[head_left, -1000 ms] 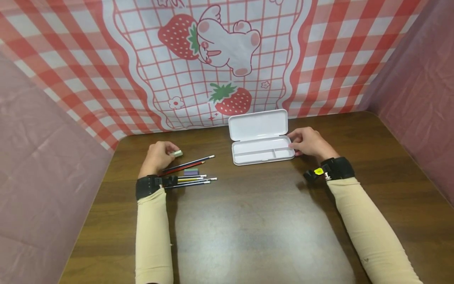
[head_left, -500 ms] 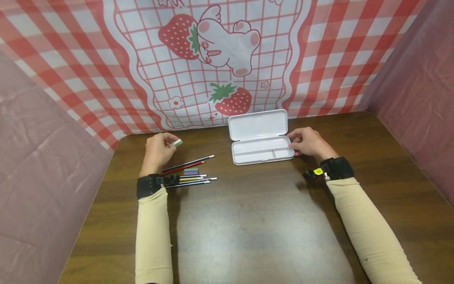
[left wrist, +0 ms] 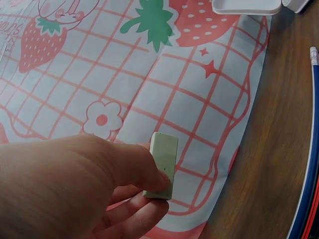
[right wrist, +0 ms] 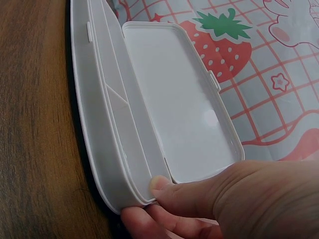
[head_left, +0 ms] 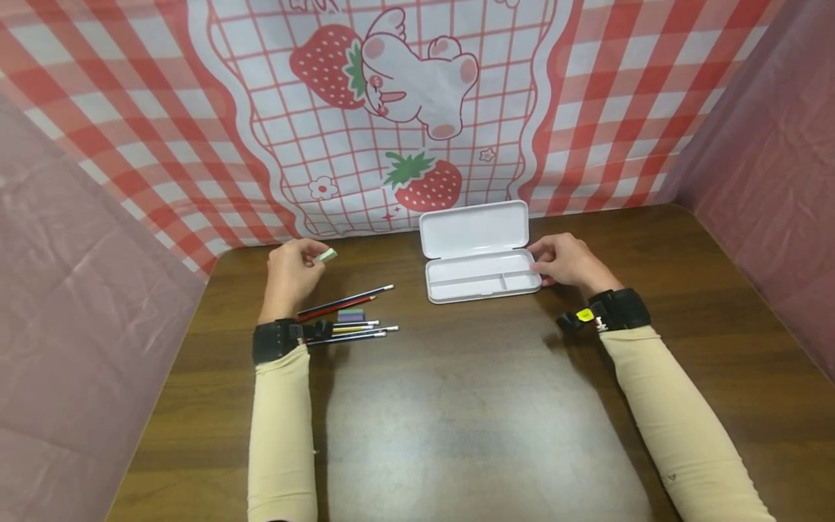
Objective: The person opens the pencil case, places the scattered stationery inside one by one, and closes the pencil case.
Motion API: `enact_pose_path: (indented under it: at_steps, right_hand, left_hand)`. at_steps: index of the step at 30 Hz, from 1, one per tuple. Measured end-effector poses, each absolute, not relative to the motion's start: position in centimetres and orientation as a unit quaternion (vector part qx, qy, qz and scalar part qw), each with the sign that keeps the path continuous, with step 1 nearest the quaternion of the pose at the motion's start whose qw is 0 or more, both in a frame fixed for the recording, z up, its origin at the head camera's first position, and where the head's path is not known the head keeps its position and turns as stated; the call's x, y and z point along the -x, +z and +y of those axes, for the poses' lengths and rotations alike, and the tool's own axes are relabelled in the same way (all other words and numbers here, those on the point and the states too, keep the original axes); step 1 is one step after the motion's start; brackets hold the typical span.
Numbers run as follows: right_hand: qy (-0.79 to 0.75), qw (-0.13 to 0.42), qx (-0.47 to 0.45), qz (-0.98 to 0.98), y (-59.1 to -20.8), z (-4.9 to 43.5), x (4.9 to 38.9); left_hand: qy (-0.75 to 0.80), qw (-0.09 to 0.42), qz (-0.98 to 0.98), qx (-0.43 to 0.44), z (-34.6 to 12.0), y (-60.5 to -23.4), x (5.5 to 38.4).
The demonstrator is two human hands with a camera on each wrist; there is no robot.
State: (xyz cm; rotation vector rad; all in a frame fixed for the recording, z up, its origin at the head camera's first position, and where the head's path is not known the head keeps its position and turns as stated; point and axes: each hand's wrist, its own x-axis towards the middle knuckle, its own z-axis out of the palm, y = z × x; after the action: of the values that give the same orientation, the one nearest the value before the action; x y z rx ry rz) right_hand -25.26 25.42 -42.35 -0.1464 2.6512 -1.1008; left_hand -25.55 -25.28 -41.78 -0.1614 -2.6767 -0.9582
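Between thumb and fingers, my left hand (head_left: 291, 272) pinches a pale green eraser (left wrist: 165, 157), raised near the table's back left. My right hand (head_left: 566, 259) grips the right end of a white pencil case (head_left: 466, 265), its thumb over the rim and fingers outside. The case lies with its lid (right wrist: 179, 99) tipped back; dividers split the tray into compartments, and nothing lies in them. Just right of my left wrist are a purple and green eraser (head_left: 351, 316), a red pencil (head_left: 339, 307), a dark blue pencil (head_left: 359, 298) and several more pencils (head_left: 355, 336), partly hidden by the wrist camera.
A brown wooden table (head_left: 457, 406) lies under everything. Behind it hangs a red and white checked cloth (head_left: 502, 109) with strawberries, close to the case's lid. Pinkish cloths (head_left: 65, 290) stand at both sides.
My left hand has moved up and away toward the back of the table with the pale green eraser in it. My right hand stays on the pencil case.
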Motion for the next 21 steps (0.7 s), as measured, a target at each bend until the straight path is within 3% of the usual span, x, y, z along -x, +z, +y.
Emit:
enact_pose_path:
  at_steps: [5, 9, 12, 19, 21]
  right_hand:
    - [-0.380, 0.135, 0.052, 0.914, -42.3, 25.4, 25.3]
    - [-0.382, 0.136, 0.052, 0.913, -42.2, 25.4, 25.2]
    - [-0.382, 0.136, 0.052, 0.912, -42.2, 25.3, 25.2]
    - [-0.381, 0.135, 0.051, 0.913, -42.1, 25.3, 25.2]
    - [-0.381, 0.134, 0.050, 0.913, -42.1, 25.3, 25.2]
  left_hand:
    - [-0.347, 0.141, -0.925, 0.068, -26.7, -45.3, 28.8]
    - [-0.328, 0.138, -0.932, 0.065, -25.1, -44.7, 28.1]
    - [-0.312, 0.125, -0.940, 0.060, -23.1, -42.2, 25.9]
    - [-0.314, 0.128, -0.936, 0.093, -24.6, -47.1, 30.0]
    - [-0.299, 0.126, -0.941, 0.097, -23.9, -47.0, 30.0]
